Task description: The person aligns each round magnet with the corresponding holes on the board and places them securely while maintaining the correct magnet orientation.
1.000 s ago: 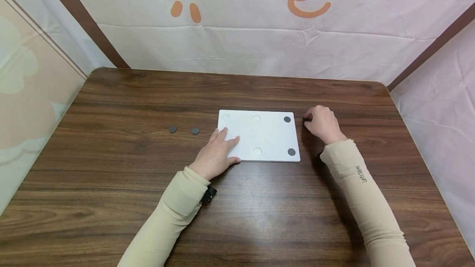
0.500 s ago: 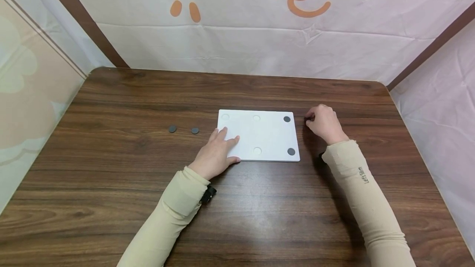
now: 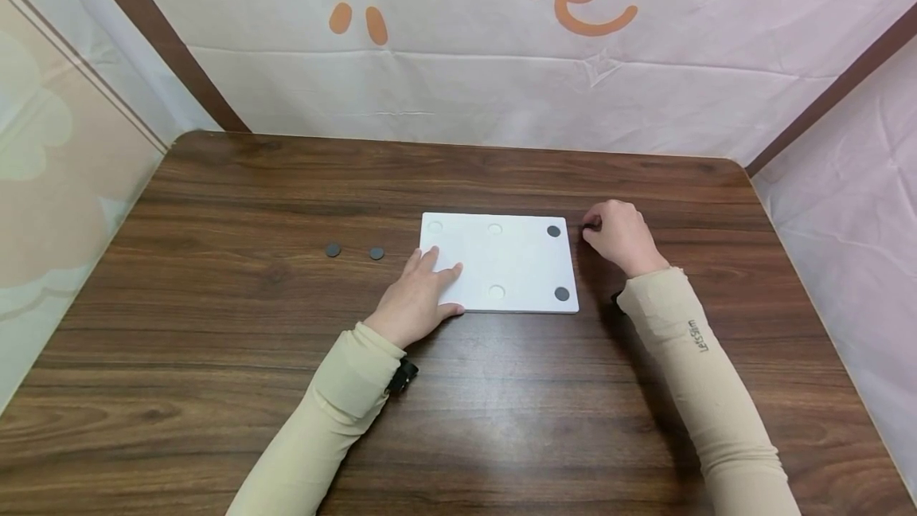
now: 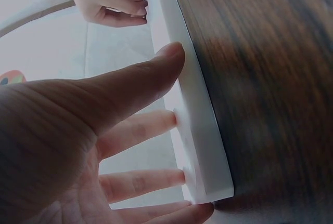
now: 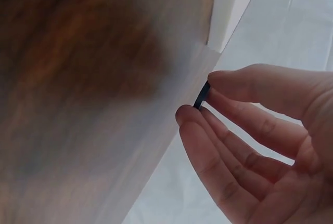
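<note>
A white rectangular board (image 3: 519, 261) lies on the table, with shallow round recesses in its face. Its two right-hand corner recesses hold dark discs, a far disc (image 3: 554, 231) and a near disc (image 3: 562, 294). My left hand (image 3: 408, 301) rests spread over the board's left end, fingers straight on its surface and thumb along the near edge. Just beyond the right edge, my right hand (image 3: 619, 237) pinches a thin dark disc (image 5: 201, 95) between thumb and fingertips, held on edge in the right wrist view. Left of the board lie two loose discs, one (image 3: 333, 250) farther out and another (image 3: 376, 253) closer in.
Everything sits on a brown wood-grain table (image 3: 236, 373). A pale printed cloth (image 3: 458, 86) hangs behind the far edge, with more cloth at both sides. Visible bare recesses include the far-left recess (image 3: 435, 227) and two in the board's middle column.
My right hand shifts slightly right, then back left toward the board, and the dark disc now shows at its fingertips. My left hand and the board stay put.
</note>
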Demonstrator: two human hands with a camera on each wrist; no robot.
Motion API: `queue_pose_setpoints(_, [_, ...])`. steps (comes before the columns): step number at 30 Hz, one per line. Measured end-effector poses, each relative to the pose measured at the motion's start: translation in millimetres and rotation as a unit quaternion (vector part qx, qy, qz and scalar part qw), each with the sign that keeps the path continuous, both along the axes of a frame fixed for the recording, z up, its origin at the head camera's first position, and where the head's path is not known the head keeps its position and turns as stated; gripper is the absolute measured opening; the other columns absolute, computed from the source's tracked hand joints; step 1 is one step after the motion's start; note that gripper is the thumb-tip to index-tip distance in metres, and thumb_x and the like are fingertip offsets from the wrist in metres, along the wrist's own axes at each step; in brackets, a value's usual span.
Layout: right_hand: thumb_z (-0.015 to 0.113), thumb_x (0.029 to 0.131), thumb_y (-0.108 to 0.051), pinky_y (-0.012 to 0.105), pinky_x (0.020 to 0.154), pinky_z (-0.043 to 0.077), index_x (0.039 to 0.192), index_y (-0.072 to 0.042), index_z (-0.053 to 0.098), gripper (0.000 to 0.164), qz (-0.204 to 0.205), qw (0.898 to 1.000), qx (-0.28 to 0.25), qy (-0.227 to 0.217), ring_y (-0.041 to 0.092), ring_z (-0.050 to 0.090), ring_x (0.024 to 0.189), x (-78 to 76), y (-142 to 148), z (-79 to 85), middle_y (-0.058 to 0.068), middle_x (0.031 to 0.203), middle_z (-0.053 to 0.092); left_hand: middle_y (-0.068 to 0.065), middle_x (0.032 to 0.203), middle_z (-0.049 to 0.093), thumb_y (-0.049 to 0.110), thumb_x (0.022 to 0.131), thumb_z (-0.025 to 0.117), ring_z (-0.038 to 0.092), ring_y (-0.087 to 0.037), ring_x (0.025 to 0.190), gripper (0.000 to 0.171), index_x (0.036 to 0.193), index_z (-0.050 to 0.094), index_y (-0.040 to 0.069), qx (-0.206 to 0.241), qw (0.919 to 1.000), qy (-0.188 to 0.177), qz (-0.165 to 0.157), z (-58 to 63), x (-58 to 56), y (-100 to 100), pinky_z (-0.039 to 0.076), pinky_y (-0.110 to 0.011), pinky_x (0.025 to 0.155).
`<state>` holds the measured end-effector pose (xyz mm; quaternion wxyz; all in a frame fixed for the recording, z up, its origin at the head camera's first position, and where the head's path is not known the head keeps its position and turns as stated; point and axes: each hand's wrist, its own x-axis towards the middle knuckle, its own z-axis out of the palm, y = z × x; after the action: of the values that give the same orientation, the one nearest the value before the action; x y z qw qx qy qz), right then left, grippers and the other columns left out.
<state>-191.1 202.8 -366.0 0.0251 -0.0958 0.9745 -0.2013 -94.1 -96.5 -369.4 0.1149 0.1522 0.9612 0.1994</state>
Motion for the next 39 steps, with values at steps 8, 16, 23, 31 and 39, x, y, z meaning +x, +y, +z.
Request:
queue_pose_setpoints(8, [0.058,0.084,-0.002,0.047,0.075,0.050,0.099,0.002,0.072,0.021,0.007,1.000,-0.006,0.003,0.033,0.063,0.087,-1.1,-8.8,2.1,0.020,0.095,0.068,-0.028,0.150,0.031,0.030,0.087,0.071,0.024,-0.048,0.140,0.058,0.138,0.053,0.009,0.000,1.0000,-0.002,0.003,-2.4,0.4,-0.4,0.044,-0.057,0.097])
queue_pose_setpoints(16, [0.056,0.083,0.001,0.044,0.075,0.050,0.096,0.002,0.073,0.022,0.032,0.999,-0.017,0.013,0.030,0.063,0.081,-3.6,-17.4,1.7,0.018,0.091,0.070,-0.029,0.149,0.032,0.030,0.087,0.071,0.024,-0.048,0.140,0.058,0.138,0.053,0.009,0.002,1.0000,0.003,0.001,-1.9,1.1,-0.6,0.045,-0.057,0.097])
queue_pose_setpoints(23, [0.061,0.085,-0.001,0.043,0.075,0.051,0.099,0.004,0.072,0.018,0.037,0.999,-0.021,-0.005,0.030,0.062,0.084,-4.3,-26.4,3.0,0.020,0.093,0.069,-0.029,0.149,0.032,0.031,0.086,0.071,0.025,-0.048,0.140,0.059,0.138,0.053,0.009,0.000,1.0000,0.004,0.001,-1.8,1.5,-0.7,0.045,-0.057,0.097])
queue_pose_setpoints(31, [0.060,0.086,-0.001,0.041,0.074,0.050,0.099,0.002,0.073,0.018,0.046,0.999,-0.016,-0.013,0.029,0.060,0.083,-3.5,-37.5,5.6,0.019,0.095,0.067,-0.029,0.149,0.032,0.030,0.086,0.071,0.025,-0.048,0.140,0.058,0.137,0.054,0.009,0.004,1.0000,0.006,0.002,-1.2,1.5,-0.7,0.045,-0.057,0.097])
queue_pose_setpoints(39, [0.060,0.084,0.002,0.042,0.074,0.052,0.096,0.003,0.073,0.018,0.072,0.997,-0.009,0.006,0.030,0.063,0.084,-7.2,-48.4,4.2,0.019,0.093,0.068,-0.028,0.150,0.031,0.030,0.087,0.071,0.024,-0.048,0.140,0.057,0.138,0.053,0.010,0.004,1.0000,0.002,0.001,-1.3,0.8,-1.3,0.045,-0.057,0.097])
